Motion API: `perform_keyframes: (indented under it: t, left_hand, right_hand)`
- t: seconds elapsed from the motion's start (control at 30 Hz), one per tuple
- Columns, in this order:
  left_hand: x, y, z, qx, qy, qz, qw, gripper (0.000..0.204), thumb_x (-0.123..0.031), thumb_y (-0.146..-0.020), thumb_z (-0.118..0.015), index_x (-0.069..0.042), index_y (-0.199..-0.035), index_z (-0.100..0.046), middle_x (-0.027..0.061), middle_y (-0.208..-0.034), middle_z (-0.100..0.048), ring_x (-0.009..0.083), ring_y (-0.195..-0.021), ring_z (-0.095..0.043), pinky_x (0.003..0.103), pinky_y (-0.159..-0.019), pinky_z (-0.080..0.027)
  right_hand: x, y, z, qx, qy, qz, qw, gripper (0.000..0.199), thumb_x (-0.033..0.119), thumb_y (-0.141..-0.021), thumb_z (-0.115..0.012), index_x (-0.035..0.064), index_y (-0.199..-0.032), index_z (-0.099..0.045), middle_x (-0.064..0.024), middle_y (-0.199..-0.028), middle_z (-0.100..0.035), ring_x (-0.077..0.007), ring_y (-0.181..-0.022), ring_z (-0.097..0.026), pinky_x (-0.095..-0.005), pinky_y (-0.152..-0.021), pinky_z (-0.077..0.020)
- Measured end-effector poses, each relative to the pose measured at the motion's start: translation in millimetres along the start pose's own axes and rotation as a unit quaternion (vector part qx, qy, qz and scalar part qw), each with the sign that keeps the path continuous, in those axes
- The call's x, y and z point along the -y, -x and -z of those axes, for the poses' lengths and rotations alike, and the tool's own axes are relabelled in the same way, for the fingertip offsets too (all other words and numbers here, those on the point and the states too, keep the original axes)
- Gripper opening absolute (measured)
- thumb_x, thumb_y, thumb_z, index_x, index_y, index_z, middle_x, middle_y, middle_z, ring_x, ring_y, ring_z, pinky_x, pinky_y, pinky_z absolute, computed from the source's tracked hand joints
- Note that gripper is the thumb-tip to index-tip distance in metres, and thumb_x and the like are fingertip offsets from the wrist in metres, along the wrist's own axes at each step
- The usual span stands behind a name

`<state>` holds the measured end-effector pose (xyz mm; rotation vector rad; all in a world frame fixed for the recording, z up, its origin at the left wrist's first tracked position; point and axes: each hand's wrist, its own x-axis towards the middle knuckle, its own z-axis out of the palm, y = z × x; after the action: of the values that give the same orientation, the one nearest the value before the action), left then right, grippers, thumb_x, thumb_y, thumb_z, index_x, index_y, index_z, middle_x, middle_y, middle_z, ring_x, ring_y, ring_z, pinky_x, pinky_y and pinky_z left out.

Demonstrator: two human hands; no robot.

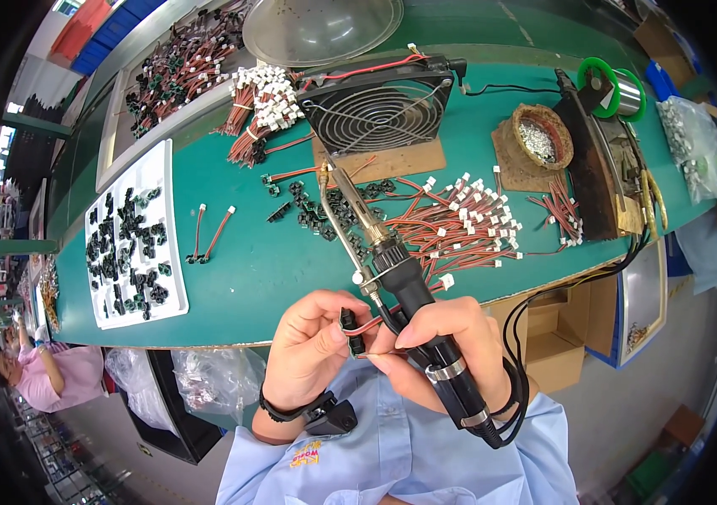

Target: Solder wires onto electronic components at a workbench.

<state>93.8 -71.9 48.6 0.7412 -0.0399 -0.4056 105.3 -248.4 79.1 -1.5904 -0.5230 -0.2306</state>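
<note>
Between the thumb and fingers of my left hand (316,331) is a small black connector part (347,320). My right hand (455,341) grips a black soldering iron (413,282), its metal tip pointing up and away over the table. A thin metal tube (340,231) is clamped along the iron. Red and black wires (373,322) run from the black part to my right fingertips, which also seem to pinch them. Beyond the iron lie a pile of black parts (316,217) and many red-black cables with white plugs (476,220).
A white tray (178,282) of black parts and two wired pieces (211,234) lie left. Behind stand a fan (375,118) and bundled cables (266,97). At right are a round bowl (562,143) and solder spool (628,93). Someone in pink (59,379) works far left.
</note>
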Motion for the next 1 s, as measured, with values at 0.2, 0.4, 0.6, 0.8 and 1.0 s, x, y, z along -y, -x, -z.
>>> perform_keyframes:
  t: [0.2,0.4,0.6,0.8,1.0]
  left_hand:
    - [0.5,-0.1,-0.6,-0.003,-0.02,-0.012,1.0,0.027,-0.015,-0.089,-0.059,0.002,-0.11,-0.053,0.0105,-0.105,-0.059,0.0183,-0.094,-0.057,0.032,-0.082,-0.045]
    - [0.9,-0.9,-3.2,-0.017,-0.043,-0.043,0.998,0.025,-0.013,-0.089,-0.06,0.001,-0.108,-0.054,0.0114,-0.103,-0.059,0.0207,-0.089,-0.058,0.034,-0.078,-0.046]
    - [0.8,0.0,-4.9,-0.024,-0.045,-0.057,0.997,0.024,-0.012,-0.088,-0.061,0.001,-0.107,-0.054,0.0118,-0.103,-0.058,0.0219,-0.088,-0.058,0.034,-0.076,-0.047]
    - [-0.3,-1.5,-4.3,-0.008,-0.036,-0.056,0.998,0.025,-0.013,-0.087,-0.062,0.001,-0.106,-0.054,0.0118,-0.104,-0.057,0.0216,-0.09,-0.058,0.034,-0.077,-0.046]
    - [1.1,1.4,-1.7,-0.03,-0.054,-0.051,0.997,0.026,-0.014,-0.086,-0.063,0.001,-0.104,-0.055,0.0113,-0.103,-0.058,0.0196,-0.092,-0.057,0.033,-0.08,-0.045]
  right_hand:
    - [0.3,1.5,-0.6,-0.004,-0.003,0.003,1.0,0.04,-0.004,-0.07,-0.075,0.0042,-0.095,-0.045,-0.0118,-0.078,-0.064,-0.0184,-0.071,-0.068,-0.0268,-0.059,-0.0525]
    - [0.3,2.4,-0.1,-0.006,0.005,0.009,1.0,0.04,-0.004,-0.069,-0.075,0.0042,-0.095,-0.046,-0.0101,-0.078,-0.063,-0.0184,-0.071,-0.068,-0.0269,-0.058,-0.0528]
    - [0.4,2.6,-1.5,-0.015,0.011,0.016,1.0,0.041,-0.003,-0.068,-0.076,0.0043,-0.095,-0.047,-0.0069,-0.077,-0.06,-0.0184,-0.07,-0.068,-0.0267,-0.057,-0.0528]
    - [3.1,1.7,-1.1,-0.019,0.027,0.019,0.999,0.04,-0.002,-0.068,-0.077,0.0047,-0.095,-0.047,-0.0067,-0.077,-0.061,-0.0186,-0.069,-0.068,-0.0261,-0.056,-0.0525]
    - [1.5,0.7,-3.4,-0.02,0.012,0.027,0.999,0.04,-0.002,-0.067,-0.077,0.0045,-0.094,-0.048,-0.0068,-0.077,-0.062,-0.0187,-0.068,-0.068,-0.0261,-0.055,-0.0522]
